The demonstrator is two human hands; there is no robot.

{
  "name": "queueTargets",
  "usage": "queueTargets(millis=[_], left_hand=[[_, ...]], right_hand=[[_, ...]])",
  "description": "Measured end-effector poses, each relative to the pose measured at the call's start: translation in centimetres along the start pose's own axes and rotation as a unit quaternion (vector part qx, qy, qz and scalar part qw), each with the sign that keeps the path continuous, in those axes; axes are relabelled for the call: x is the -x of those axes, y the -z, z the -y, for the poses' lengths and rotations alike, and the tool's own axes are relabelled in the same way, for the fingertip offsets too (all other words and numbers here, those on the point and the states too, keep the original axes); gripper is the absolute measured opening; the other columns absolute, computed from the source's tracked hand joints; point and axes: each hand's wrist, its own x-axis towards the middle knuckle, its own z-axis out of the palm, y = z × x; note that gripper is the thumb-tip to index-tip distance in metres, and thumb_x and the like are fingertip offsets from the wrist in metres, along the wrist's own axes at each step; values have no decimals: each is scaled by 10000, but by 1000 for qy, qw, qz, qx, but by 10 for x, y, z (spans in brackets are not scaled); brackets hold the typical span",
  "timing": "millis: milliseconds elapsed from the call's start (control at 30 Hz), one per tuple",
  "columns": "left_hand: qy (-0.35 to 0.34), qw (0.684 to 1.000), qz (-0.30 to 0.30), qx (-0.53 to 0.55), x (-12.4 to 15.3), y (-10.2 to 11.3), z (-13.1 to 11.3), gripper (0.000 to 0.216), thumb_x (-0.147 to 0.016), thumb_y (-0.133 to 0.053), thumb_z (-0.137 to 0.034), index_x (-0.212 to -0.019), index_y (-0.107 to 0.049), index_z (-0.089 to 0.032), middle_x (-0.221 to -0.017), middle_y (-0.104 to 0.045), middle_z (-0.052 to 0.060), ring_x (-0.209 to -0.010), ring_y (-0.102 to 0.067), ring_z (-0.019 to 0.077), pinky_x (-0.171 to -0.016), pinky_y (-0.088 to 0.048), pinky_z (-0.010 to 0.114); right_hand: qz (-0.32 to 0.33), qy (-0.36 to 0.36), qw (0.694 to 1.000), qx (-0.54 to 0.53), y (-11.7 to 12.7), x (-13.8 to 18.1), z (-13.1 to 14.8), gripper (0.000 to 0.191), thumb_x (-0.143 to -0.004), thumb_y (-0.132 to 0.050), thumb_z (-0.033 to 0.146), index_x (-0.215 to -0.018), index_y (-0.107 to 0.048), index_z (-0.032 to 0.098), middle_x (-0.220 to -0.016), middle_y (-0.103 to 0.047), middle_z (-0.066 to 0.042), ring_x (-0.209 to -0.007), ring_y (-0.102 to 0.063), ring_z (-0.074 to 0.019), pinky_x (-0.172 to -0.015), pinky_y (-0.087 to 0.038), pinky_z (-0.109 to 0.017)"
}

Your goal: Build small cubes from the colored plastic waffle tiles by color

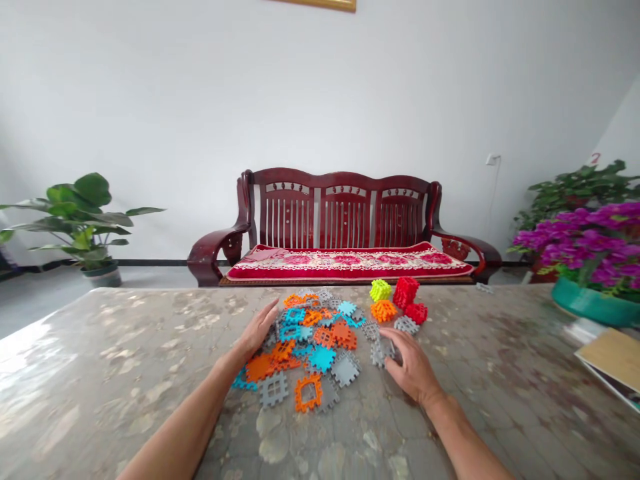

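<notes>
A heap of flat, notched building tiles in orange, blue and grey lies on the table, with a blue tile and a dark orange tile near its middle. My left hand rests along the heap's left side, fingers stretched out and holding nothing. On the right, my right hand has its thumb and fingers apart over a grey tile, touching it at the edge. Closest to me lie an orange frame tile and a grey window tile.
Stacked tiles stand behind my right hand: a yellow-green stack, an orange stack and a red stack. Purple flowers in a teal pot and a tan box are at the right. Beyond the table is a wooden bench.
</notes>
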Motion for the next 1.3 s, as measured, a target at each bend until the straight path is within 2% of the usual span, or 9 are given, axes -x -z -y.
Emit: queueTargets(millis=[100, 200, 333, 433, 567, 733, 967, 1100, 1300], left_hand=[[45, 998, -39, 9, 2, 3, 7, 681, -900, -284, -504, -1434, -453, -116, -1516, -434, 91, -1412, -371, 198, -1187, -234, 349], [110, 991, -72, -26, 9, 7, 20, 645, -889, -318, -457, -1404, -480, -104, -1474, -490, 117, -1368, -438, 212, -1151, -302, 342], [113, 983, -95, -107, 31, 6, 28, 592, -886, -343, -437, -1342, -550, -120, -1378, -589, 121, -1287, -527, 233, -1099, -375, 345], [93, 974, -106, -176, 45, 3, 26, 569, -881, -366, -437, -1326, -576, -151, -1338, -620, 121, -1235, -564, 271, -1073, -398, 387], [91, 968, -105, -207, 51, 2, 20, 532, -885, -380, -421, -1313, -593, -188, -1307, -644, 97, -1202, -585, 258, -1044, -421, 362], [91, 966, -105, -219, 50, 4, 16, 505, -874, -407, -407, -1286, -618, -208, -1285, -659, 87, -1187, -591, 266, -1024, -432, 368], [100, 967, -95, -212, 49, 5, 13, 486, -887, -389, -408, -1264, -634, -221, -1282, -661, 79, -1171, -599, 259, -1000, -443, 361], [94, 966, -91, -225, 49, 5, 13, 486, -879, -391, -408, -1250, -647, -224, -1276, -661, 85, -1165, -600, 273, -1009, -436, 379], [83, 965, -86, -234, 49, 4, 14, 472, -876, -391, -415, -1218, -666, -242, -1278, -658, 77, -1167, -597, 270, -1019, -428, 381]], right_hand=[[-77, -14, 997, 0, 4, -2, -18, 508, -724, -507, 171, -1222, -602, 199, -1247, -623, -102, -1194, -537, -267, -1068, -404, -476], [-143, -31, 989, 21, 13, -5, -36, 462, -739, -507, 194, -1189, -613, 195, -1230, -621, -111, -1180, -541, -264, -1078, -396, -486], [-195, -43, 980, 26, 19, -12, -49, 428, -759, -499, 205, -1168, -622, 181, -1259, -584, -135, -1221, -513, -261, -1096, -384, -479], [-180, -48, 982, 14, 14, -15, -55, 420, -780, -481, 200, -1175, -625, 190, -1300, -566, -132, -1244, -502, -252, -1101, -381, -475], [-167, -55, 984, 27, 6, -15, -63, 405, -809, -455, 187, -1176, -624, 202, -1336, -554, -111, -1256, -491, -237, -1094, -390, -464], [-210, -84, 969, 102, 11, -12, -61, 329, -838, -447, 208, -1096, -651, 199, -1173, -612, -120, -1131, -540, -252, -1014, -431, -444], [-131, -121, 962, 208, 14, -14, -46, 324, -825, -579, 355, -1114, -626, 217, -1143, -632, -99, -1034, -556, -268, -888, -432, -394], [-102, -152, 952, 245, 14, -14, -48, 272, -845, -562, 342, -1076, -621, 212, -1034, -676, -95, -931, -580, -261, -805, -427, -374], [-120, -148, 952, 240, 13, -13, -50, 242, -857, -522, 289, -1066, -624, 219, -1005, -688, -74, -903, -581, -237, -804, -410, -352]])
